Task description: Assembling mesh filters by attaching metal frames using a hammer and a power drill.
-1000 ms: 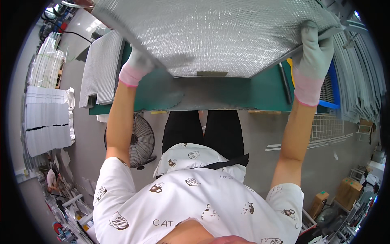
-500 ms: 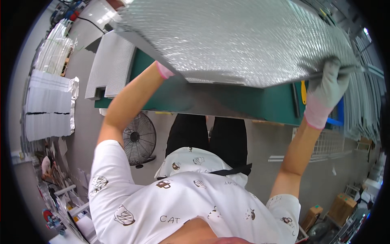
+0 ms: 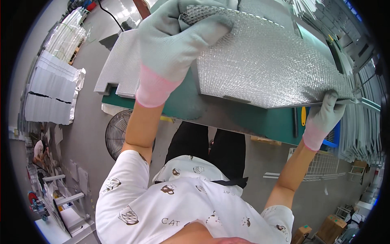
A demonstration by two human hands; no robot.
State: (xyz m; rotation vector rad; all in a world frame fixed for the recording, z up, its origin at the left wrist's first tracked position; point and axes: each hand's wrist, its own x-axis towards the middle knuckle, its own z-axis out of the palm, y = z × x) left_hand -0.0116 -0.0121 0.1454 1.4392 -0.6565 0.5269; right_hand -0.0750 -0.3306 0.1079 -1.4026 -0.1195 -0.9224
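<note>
A silvery mesh panel (image 3: 268, 61) is tilted up over the green table (image 3: 272, 127), its lower edge bent at an angle. My left hand (image 3: 170, 44), in a grey glove with a pink cuff, is closed on the mesh at the upper left edge, thumb on top and fingers curled behind. At the lower right corner, my gloved right hand (image 3: 326, 118) grips the panel's edge, its thumb over the front. Part of the panel's left side is hidden behind my left hand.
Mesh sheets (image 3: 118, 61) are stacked at the table's left. A dark bar-like tool (image 3: 295, 122) and a yellow tool (image 3: 303, 116) lie near my right hand, by a blue tray (image 3: 335, 136). A fan (image 3: 117, 132) stands below; metal strips (image 3: 361, 130) line the right.
My left hand has come up from behind the panel's lower left and now grasps its upper left edge. The panel has shifted right and tilted. My right hand stays on its corner, slightly lower.
</note>
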